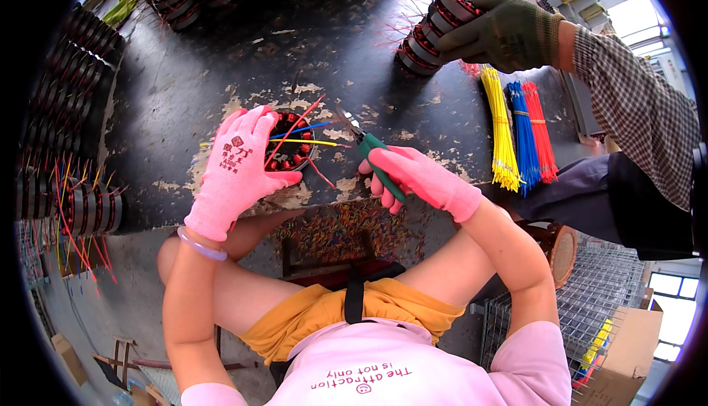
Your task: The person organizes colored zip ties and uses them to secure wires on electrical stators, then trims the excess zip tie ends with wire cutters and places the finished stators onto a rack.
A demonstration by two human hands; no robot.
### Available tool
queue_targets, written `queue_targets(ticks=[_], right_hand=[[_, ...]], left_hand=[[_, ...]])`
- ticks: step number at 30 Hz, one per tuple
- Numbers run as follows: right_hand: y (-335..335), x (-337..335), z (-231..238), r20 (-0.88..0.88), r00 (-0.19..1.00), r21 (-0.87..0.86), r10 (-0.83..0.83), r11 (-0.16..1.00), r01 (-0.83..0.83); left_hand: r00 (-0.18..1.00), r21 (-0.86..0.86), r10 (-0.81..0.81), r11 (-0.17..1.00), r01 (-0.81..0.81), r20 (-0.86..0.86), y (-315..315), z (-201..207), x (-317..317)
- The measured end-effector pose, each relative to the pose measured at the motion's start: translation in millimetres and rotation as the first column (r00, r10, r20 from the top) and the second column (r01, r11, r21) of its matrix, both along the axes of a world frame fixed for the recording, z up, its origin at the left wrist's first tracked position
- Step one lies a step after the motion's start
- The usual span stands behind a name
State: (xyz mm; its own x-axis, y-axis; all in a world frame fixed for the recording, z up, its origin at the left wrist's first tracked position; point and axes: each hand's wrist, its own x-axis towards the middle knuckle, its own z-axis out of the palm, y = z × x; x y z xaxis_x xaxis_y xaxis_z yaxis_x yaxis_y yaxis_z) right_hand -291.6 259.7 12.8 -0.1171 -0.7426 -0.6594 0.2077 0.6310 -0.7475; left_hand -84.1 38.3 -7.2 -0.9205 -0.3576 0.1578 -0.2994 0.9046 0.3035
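My left hand point(240, 162), in a pink glove, is closed on the left side of a motor stator point(302, 157), a black ring with red copper windings. Red, blue and yellow lead wires point(313, 142) stick out of the ring to the right. In my pink-gloved right hand point(417, 177) I hold green-handled cutting pliers point(372, 143). Their metal jaws point up and left, beside the ends of the wires. Whether the jaws touch a wire, I cannot tell. My left fingertips lie over the ring's far rim and hide part of it.
At the far right a co-worker's gloved hand point(509, 33) grips a stack of stators point(431, 33). Bundles of yellow wires point(501, 129), blue wires point(523, 137) and red wires point(540, 129) lie on the worn black table point(177, 111). More stators point(88, 207) are stacked at left; wire scraps point(346, 233) cover the floor.
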Motion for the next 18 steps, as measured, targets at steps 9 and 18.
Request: queue_targets(ticks=[9, 18], right_hand=[[28, -4, -8, 0.31, 0.938, 0.024, -0.155, 0.988, 0.155], [14, 3, -8, 0.25, 0.965, -0.004, -0.075, 0.997, 0.078]], left_hand=[[0.986, -0.068, 0.154, 0.986, -0.15, 0.064, 16, 3, -7], [0.99, -0.059, 0.133, 0.99, -0.13, 0.043, 17, -2, -10]])
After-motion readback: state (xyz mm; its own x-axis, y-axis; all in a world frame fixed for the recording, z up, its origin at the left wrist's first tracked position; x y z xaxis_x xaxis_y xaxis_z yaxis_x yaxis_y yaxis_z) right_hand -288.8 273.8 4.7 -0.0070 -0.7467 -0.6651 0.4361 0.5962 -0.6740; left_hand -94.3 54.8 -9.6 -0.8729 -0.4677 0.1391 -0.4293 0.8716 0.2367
